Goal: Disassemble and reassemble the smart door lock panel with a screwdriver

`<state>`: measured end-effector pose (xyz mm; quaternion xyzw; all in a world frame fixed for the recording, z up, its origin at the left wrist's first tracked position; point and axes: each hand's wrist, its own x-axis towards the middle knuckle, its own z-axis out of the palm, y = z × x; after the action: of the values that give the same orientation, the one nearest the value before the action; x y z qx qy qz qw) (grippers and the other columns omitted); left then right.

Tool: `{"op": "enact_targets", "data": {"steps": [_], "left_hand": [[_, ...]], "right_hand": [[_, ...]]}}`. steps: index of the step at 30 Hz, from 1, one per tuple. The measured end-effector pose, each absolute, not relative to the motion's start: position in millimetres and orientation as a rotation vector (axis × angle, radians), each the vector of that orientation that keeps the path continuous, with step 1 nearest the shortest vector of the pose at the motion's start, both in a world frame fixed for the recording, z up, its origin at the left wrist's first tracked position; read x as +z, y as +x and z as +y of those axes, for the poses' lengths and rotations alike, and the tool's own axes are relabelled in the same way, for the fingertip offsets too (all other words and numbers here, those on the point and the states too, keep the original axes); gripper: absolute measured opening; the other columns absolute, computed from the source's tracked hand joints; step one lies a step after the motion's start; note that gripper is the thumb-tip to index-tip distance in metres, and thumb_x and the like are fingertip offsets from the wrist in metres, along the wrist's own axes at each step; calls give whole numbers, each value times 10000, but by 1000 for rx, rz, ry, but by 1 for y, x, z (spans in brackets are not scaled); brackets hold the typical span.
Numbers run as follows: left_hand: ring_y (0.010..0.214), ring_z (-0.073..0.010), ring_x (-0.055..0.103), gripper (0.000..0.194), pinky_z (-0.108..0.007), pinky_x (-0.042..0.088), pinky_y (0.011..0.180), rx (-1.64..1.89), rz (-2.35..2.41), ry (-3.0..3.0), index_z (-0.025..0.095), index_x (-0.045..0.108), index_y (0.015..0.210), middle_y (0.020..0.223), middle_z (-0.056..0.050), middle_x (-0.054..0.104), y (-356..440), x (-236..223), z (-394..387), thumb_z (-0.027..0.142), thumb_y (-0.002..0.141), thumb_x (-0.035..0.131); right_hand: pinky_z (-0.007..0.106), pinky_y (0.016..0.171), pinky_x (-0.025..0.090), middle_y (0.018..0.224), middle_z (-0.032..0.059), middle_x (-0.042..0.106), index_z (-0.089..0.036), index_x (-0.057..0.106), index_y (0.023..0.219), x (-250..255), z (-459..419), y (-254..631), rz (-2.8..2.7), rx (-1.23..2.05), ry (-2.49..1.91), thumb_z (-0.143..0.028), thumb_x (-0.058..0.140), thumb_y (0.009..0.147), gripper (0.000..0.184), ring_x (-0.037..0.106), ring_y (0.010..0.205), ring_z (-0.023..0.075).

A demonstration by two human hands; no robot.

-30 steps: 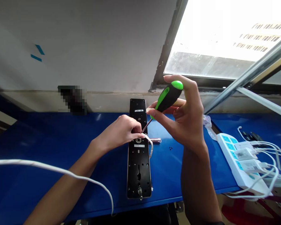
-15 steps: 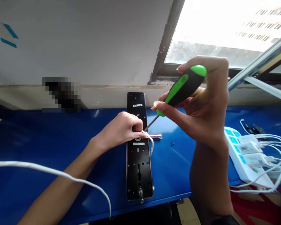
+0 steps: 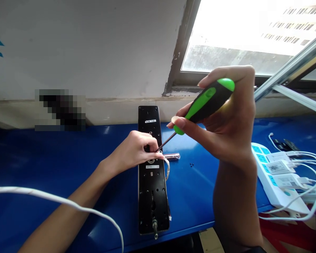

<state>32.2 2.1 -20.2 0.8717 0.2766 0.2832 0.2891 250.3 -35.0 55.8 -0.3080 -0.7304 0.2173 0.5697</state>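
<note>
A long black lock panel (image 3: 152, 182) lies lengthwise on the blue table, its drilled plate facing up. My left hand (image 3: 137, 147) rests over its middle, thumb and forefinger pinched on the end of a short white cable (image 3: 168, 168); the fingertips hide part of that end. My right hand (image 3: 226, 116) grips a green and black screwdriver (image 3: 204, 105), its shaft slanting down to the left. The screwdriver's tip meets the spot beside my left fingertips. A threaded metal post (image 3: 155, 228) stands at the panel's near end.
Several tiny dark screws (image 3: 191, 164) lie right of the panel. A shiny metal rod (image 3: 173, 156) sticks out beside it. A white power strip (image 3: 265, 175) with chargers and cables stands at right. A thick white cord (image 3: 68, 202) crosses in front of my left forearm.
The view has shifted slightly, so the panel appears further left and lower. The screwdriver's tip has come further in between my left fingers. Both hands keep their grips.
</note>
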Motion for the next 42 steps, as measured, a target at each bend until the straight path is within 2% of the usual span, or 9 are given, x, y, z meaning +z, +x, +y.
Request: {"op": "enact_targets", "data": {"steps": [5,10,15,21,26,31,34,38,42], "left_hand": [[634,-92,608,283,-240,423,601,806,731,2303,149,677,688,700,24,698,32,-18,1,306,812,877],[605,-87,604,277,-229,411,570,870,786,2250,149,692,679,677,29,709,33,-15,-1,309,802,882],[563,-95,588,274,-236,389,529,876,925,2167,153,721,671,638,25,703,33,-15,-2,338,790,884],[651,-111,627,286,-253,428,616,754,790,2289,152,700,686,722,7,718,33,-18,-2,338,853,838],[835,-172,682,230,-281,501,742,575,701,2400,171,764,878,905,-35,741,27,-9,-3,391,861,829],[943,-190,676,232,-300,521,801,493,726,2449,188,764,1028,1041,-49,725,23,-8,-4,376,895,795],[998,-204,676,251,-316,531,841,478,766,2479,209,775,1103,1138,-62,713,23,-13,-4,385,925,760],[937,-187,683,201,-307,536,810,432,795,2487,230,807,1055,1118,-60,709,24,-17,-3,381,956,717],[921,-196,689,221,-304,538,788,421,821,2448,209,803,1000,1096,-67,715,23,-16,-1,410,921,754]], "right_hand": [[308,656,695,1270,-10,530,-324,563,1140,57,-36,248,-1714,492,-714,-178,901,740,543,769,794,136],[287,638,694,1216,-5,599,-327,559,1146,56,-35,248,-1703,433,-751,-211,939,694,601,768,798,154],[315,704,708,1447,9,517,-387,564,1251,54,-34,244,-1643,325,-807,-279,939,712,666,762,832,149],[336,684,704,1275,-17,604,-383,581,1278,54,-34,247,-1799,399,-699,-227,896,765,622,770,817,160],[383,685,710,1033,-38,670,-403,590,1292,53,-37,248,-1816,419,-666,-125,888,732,693,777,823,212],[389,687,708,1203,-24,666,-422,584,1297,54,-41,249,-1859,384,-680,-136,879,747,687,769,833,207],[375,719,706,1174,-24,661,-388,597,1286,56,-42,254,-1885,327,-704,-119,876,739,671,761,837,192],[366,723,705,1134,-33,663,-388,585,1286,56,-42,257,-1929,297,-709,-140,874,748,659,757,834,185],[351,710,706,1171,-11,645,-367,592,1273,52,-43,254,-1939,351,-706,-107,876,736,661,752,834,180]]}}
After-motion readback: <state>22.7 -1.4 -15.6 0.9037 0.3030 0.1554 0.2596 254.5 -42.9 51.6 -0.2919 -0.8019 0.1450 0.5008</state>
